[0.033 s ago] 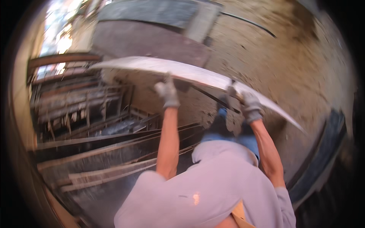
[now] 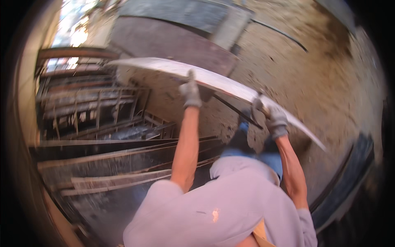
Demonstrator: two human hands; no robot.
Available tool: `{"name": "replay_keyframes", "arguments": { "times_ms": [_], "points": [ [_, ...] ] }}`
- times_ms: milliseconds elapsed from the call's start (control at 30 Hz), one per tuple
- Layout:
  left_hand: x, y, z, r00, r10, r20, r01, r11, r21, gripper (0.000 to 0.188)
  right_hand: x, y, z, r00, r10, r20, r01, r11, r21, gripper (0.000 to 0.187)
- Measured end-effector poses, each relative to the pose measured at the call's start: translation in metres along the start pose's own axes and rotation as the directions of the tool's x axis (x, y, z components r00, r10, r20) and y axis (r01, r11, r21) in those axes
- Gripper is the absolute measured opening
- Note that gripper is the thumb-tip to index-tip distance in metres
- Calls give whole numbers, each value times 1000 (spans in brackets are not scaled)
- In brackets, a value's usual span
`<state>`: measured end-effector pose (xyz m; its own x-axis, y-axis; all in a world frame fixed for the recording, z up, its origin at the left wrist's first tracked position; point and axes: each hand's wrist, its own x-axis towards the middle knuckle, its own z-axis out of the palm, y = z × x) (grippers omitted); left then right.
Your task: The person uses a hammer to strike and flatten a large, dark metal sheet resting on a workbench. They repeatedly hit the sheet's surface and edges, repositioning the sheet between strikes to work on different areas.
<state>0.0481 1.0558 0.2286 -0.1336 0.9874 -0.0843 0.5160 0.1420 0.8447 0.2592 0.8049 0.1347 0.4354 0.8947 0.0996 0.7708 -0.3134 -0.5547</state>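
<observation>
A long, pale board [image 2: 222,82] stretches across in front of me on a slant, its right end nearer to me. My left hand [image 2: 191,92], in a grey work glove, is closed on its near edge with the thumb up. My right hand [image 2: 277,120], gloved alike, is closed on the short handle of what looks like a hammer [image 2: 258,108]. The dark metal head is at the board's near edge. Whether the right fingers also touch the board is hidden. A thin dark bar [image 2: 238,110] slants down from beneath the board, ending left of the right hand.
Dark panels with wooden edges [image 2: 123,164] stand stacked at my left, beside a slatted frame [image 2: 96,107]. Beyond the board lie a reddish-brown sheet [image 2: 173,43] and a grey sheet [image 2: 177,14] on sandy ground [image 2: 296,78]. Dark planks [image 2: 349,181] lie at the right.
The surroundings have shifted slightly right in the picture, sharper now. My left hand appears a little higher and further right, still on the board; my right hand keeps its hold.
</observation>
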Motion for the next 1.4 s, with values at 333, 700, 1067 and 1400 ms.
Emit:
{"name": "replay_keyframes", "arguments": {
  "times_ms": [333, 700, 1067, 1400],
  "points": [
    [-117, 154, -5, 968, -250, 7, 246, 955, 166, 38, -70, 43, -146, 965, -259, 50, 261, 964, -42, 11],
    [-255, 137, 60, 984, 99, -147, -163, 837, -523, 84, -202, 216, -440, 959, -259, -118, 273, 955, 118, 54],
    [-367, 199, 138, 870, 449, 202, 95, 248, -964, 55, -305, 323, -572, 915, -60, -399, 142, 974, 179, 44],
    [-561, 158, -25, 940, 154, -305, -341, 377, -861, 62, -257, 388, -603, 934, 124, -334, -37, 966, 257, 53]
  ]
}}
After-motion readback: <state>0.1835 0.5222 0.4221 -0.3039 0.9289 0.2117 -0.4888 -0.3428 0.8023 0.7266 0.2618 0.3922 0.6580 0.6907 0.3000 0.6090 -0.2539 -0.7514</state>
